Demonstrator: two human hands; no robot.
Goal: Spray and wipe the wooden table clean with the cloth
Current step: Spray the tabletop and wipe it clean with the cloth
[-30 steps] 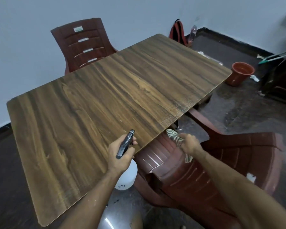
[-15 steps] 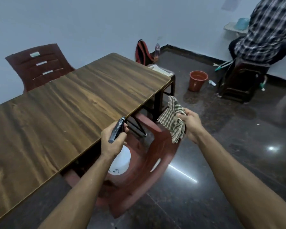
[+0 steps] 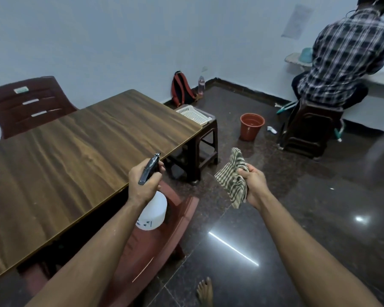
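Observation:
The wooden table (image 3: 75, 156) fills the left half of the view, its top bare. My left hand (image 3: 143, 185) grips a spray bottle (image 3: 152, 212) with a white body and a dark trigger head, held just off the table's near edge. My right hand (image 3: 254, 185) is closed on a striped cloth (image 3: 233, 180), bunched and hanging, out over the floor to the right of the table.
A dark red plastic chair (image 3: 155, 240) is tucked under the table's near edge below the bottle; another chair (image 3: 29, 105) stands behind the table. Beyond the table's end are a stool (image 3: 204, 147) bearing a white basket (image 3: 193, 114), a red bucket (image 3: 252, 127), a backpack (image 3: 181, 89), and a seated person (image 3: 339, 63).
My right hand lifted the cloth off the chair and carried it up and right, clear of the table. The view swung right, away from the tabletop. The bottle stayed in my left hand.

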